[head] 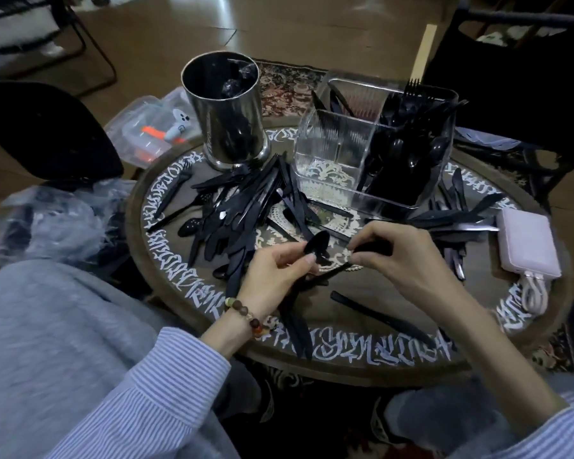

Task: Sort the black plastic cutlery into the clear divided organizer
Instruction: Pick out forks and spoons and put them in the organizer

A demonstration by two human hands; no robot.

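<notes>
A clear divided organizer point(332, 180) stands at the back of the round table point(345, 359). Its right compartments hold black forks and spoons, and its front left compartment is bare. A heap of black plastic cutlery point(246, 200) lies left of it, and more cutlery point(454, 220) lies to its right. My left hand point(275, 276) grips a bunch of black spoons point(317, 245), bowls pointing up and handles running down past my wrist. My right hand point(401, 253) pinches a black piece point(370, 248) just right of the spoons.
A steel cylinder point(226, 117) stands at the back left with dark items inside. A pink power bank point(527, 245) with a white cable lies at the right edge. A single black knife point(378, 318) lies near the front. Plastic bags and a clear box are beyond the table's left edge.
</notes>
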